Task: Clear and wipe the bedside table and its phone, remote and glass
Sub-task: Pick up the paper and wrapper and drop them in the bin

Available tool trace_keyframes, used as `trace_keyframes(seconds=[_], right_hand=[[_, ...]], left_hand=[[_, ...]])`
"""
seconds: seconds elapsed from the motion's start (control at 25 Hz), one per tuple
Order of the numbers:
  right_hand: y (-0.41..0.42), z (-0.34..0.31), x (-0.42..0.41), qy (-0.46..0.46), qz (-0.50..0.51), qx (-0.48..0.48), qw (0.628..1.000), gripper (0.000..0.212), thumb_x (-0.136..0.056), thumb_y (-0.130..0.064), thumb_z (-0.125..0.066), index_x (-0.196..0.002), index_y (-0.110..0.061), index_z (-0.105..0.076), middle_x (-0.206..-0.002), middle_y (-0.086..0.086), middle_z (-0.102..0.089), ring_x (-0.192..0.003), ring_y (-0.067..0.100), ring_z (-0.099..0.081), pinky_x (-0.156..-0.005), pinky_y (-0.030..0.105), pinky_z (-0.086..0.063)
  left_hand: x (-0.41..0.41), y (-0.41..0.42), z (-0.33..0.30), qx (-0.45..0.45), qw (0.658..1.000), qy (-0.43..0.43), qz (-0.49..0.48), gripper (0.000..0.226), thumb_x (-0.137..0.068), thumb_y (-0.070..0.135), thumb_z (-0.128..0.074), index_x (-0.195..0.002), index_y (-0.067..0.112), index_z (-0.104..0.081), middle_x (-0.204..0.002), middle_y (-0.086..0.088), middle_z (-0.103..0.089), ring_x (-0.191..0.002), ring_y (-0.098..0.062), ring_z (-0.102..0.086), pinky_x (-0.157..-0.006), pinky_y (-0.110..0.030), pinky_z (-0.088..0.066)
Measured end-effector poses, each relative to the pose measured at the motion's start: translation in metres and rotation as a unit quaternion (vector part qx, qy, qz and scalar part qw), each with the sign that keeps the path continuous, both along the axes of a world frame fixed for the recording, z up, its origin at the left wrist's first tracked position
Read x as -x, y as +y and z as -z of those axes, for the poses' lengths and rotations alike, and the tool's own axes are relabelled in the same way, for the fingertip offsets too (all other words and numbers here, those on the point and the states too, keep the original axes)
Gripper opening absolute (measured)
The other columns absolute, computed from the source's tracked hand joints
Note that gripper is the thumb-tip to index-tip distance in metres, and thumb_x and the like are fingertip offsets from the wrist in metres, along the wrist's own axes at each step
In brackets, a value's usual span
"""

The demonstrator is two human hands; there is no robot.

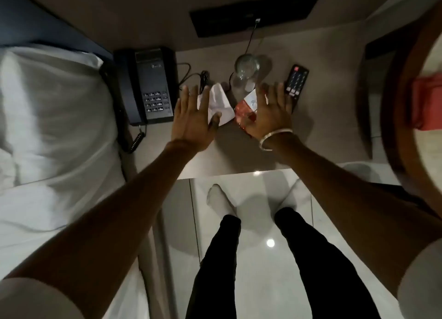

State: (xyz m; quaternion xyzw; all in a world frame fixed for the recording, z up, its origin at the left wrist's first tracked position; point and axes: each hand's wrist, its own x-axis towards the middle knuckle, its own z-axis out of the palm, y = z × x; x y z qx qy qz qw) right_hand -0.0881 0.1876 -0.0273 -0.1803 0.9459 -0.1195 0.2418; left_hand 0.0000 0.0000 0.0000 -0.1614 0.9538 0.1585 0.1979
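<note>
Both hands hover mid-frame, left hand and right hand, fingers spread, holding nothing. Table: phone at left edge, glass centre, remote right; near edge bare.

Left hand, right hand spread flat, bedside table
</note>
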Motion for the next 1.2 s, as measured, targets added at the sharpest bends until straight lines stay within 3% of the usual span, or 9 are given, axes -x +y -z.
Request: trace_keyframes(seconds=[0.12, 0.24, 0.44, 0.56, 0.68, 0.84, 0.96, 1.08, 1.2], right_hand=[[-0.014, 0.02, -0.002, 0.024, -0.054, -0.098, 0.993, 0.117, -0.079, -0.078, -0.055, -0.159, -0.003, -0.013, -0.167, 0.025, -0.011, -0.156, 0.045, 0.002, -0.123, 0.065, 0.002], [-0.018, 0.029, -0.025, 0.075, -0.097, -0.094, 0.988, 0.085, -0.092, -0.055, -0.055, -0.147, 0.007, -0.039, -0.16, 0.033, -0.027, -0.154, 0.047, -0.012, -0.123, 0.068, -0.005], [-0.012, 0.036, -0.045, 0.136, -0.058, 0.024, 0.989, 0.045, -0.099, -0.03, -0.05, -0.123, 0.003, -0.067, -0.15, 0.024, -0.05, -0.148, 0.046, -0.033, -0.124, 0.063, -0.02], [-0.007, 0.027, -0.06, 0.193, 0.03, 0.131, 0.972, 0.03, -0.092, -0.02, -0.058, -0.112, -0.006, -0.076, -0.141, 0.018, -0.061, -0.136, 0.044, -0.05, -0.115, 0.055, -0.04], [-0.003, 0.007, -0.077, 0.173, 0.137, 0.285, 0.933, 0.019, -0.094, -0.012, -0.062, -0.104, -0.004, -0.077, -0.134, 0.02, -0.063, -0.12, 0.038, -0.057, -0.101, 0.04, -0.05], [0.019, -0.024, -0.103, 0.099, 0.359, 0.429, 0.823, 0.018, -0.098, -0.012, -0.059, -0.104, 0.002, -0.069, -0.112, 0.019, -0.064, -0.098, 0.027, -0.064, -0.085, 0.026, -0.056], [0.086, -0.034, -0.12, 0.025, 0.525, 0.419, 0.74, 0.019, -0.101, -0.019, -0.059, -0.107, -0.003, -0.066, -0.1, 0.007, -0.068, -0.087, 0.01, -0.064, -0.072, 0.008, -0.052], [0.183, -0.026, -0.15, -0.046, 0.699, 0.406, 0.587, 0.006, -0.096, -0.009, -0.065, -0.098, -0.005, -0.069, -0.092, 0.012, -0.066, -0.083, 0.019, -0.063, -0.079, 0.033, -0.057], [0.289, -0.017, -0.192, -0.068, 0.828, 0.37, 0.415, 0.009, -0.088, -0.001, -0.067, -0.096, -0.004, -0.072, -0.096, 0.017, -0.067, -0.089, 0.029, -0.063, -0.077, 0.045, -0.059]], left_hand=[[0.009, -0.016, 0.026, 0.029, 0.999, -0.019, 0.0, 0.08, -0.108, 0.043, -0.046, -0.169, 0.015, -0.002, -0.176, -0.018, 0.0, -0.162, -0.04, 0.008, -0.131, -0.05, 0.0], [0.009, -0.021, 0.039, 0.032, 0.998, -0.049, 0.003, 0.088, -0.101, 0.031, -0.06, -0.168, 0.011, -0.005, -0.175, -0.022, -0.011, -0.162, -0.042, 0.001, -0.131, -0.051, -0.001], [0.006, -0.018, 0.033, 0.089, 0.996, 0.024, 0.002, 0.067, -0.095, 0.029, -0.069, -0.154, 0.011, -0.043, -0.151, -0.019, -0.051, -0.144, -0.041, -0.041, -0.122, -0.049, -0.028], [-0.012, -0.006, 0.01, 0.048, 0.994, 0.071, -0.06, 0.051, -0.094, 0.03, -0.072, -0.139, 0.013, -0.056, -0.14, -0.014, -0.061, -0.134, -0.038, -0.05, -0.112, -0.046, -0.036], [-0.045, 0.009, -0.021, -0.029, 0.98, 0.118, -0.159, 0.044, -0.093, 0.031, -0.075, -0.129, 0.011, -0.06, -0.13, -0.009, -0.066, -0.122, -0.03, -0.059, -0.103, -0.042, -0.049], [-0.08, 0.059, -0.049, -0.173, 0.922, 0.175, -0.298, 0.044, -0.092, 0.032, -0.08, -0.124, 0.012, -0.059, -0.118, 0.007, -0.066, -0.1, -0.009, -0.065, -0.075, -0.012, -0.054], [-0.092, 0.128, -0.048, -0.349, 0.835, 0.133, -0.405, 0.04, -0.093, 0.022, -0.079, -0.125, 0.014, -0.057, -0.125, 0.004, -0.069, -0.111, -0.012, -0.07, -0.084, -0.02, -0.061], [-0.099, 0.207, -0.033, -0.442, 0.774, 0.021, -0.453, 0.037, -0.098, 0.014, -0.07, -0.133, 0.015, -0.059, -0.126, 0.001, -0.072, -0.116, -0.022, -0.071, -0.096, -0.04, -0.062], [-0.105, 0.287, -0.012, -0.467, 0.756, -0.101, -0.448, 0.035, -0.097, 0.011, -0.068, -0.131, 0.014, -0.066, -0.125, -0.008, -0.075, -0.118, -0.033, -0.071, -0.085, -0.041, -0.06]])
